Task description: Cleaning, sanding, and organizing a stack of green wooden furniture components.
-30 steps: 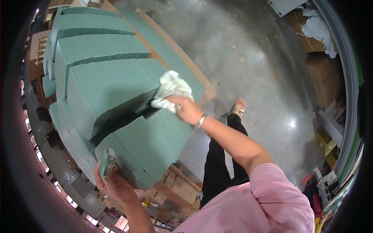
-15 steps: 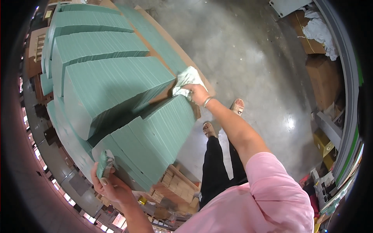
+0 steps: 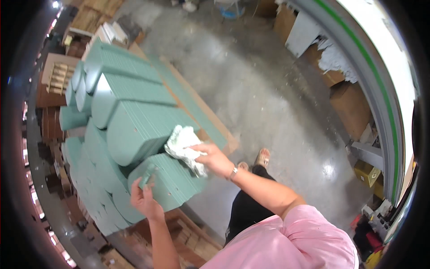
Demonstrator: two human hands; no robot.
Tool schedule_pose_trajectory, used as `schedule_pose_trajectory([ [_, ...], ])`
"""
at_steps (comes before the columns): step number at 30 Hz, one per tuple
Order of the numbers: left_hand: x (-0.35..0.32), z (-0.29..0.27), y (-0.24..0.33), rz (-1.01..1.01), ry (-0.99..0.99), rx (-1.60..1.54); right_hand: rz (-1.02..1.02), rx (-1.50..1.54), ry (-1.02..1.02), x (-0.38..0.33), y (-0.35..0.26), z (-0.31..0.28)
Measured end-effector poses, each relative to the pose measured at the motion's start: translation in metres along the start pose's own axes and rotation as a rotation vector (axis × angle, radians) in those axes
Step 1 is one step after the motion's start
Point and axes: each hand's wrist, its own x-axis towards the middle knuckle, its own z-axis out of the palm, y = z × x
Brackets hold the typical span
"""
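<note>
Pale green boards with rounded ends stand packed on edge in stacks [image 3: 143, 123]. Over the nearest stack [image 3: 174, 184], my right hand [image 3: 212, 159] is closed on a crumpled white cloth [image 3: 181, 145] with pale green marks. The cloth hangs against the stack's right side and top. My left hand [image 3: 147, 204] pinches a small green piece with a greyish, see-through-looking part [image 3: 148, 175], in front of the nearest stack's rounded face. What kind of thing it is I cannot make out.
Under the stacks lies a brown sheet, its edge [image 3: 230, 143] jutting onto the grey concrete floor [image 3: 277, 107]. Cardboard boxes [image 3: 351, 107] and a white crumpled sheet [image 3: 336, 62] line the right wall. Wooden pieces [image 3: 195, 237] lie near my left forearm.
My right hand has brought the cloth left and nearer, from the gap between stacks onto the nearest one. My left hand has moved up and right. The view has shifted too.
</note>
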Motion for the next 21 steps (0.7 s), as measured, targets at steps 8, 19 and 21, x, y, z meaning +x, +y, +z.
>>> schedule_pose_trajectory([
  [8, 0.008, -0.014, -0.015, 0.143, -0.121, -0.005, 0.104, 0.352, 0.312, -0.135, -0.052, -0.037],
  [19, 0.033, -0.015, -0.011, 0.237, -0.194, -0.006, -0.177, 0.469, 0.776, -0.303, -0.089, -0.075],
  [21, 0.022, -0.002, 0.031, 0.213, -0.185, 0.33, -0.207, 0.5, 0.829, -0.306, -0.09, -0.093],
])
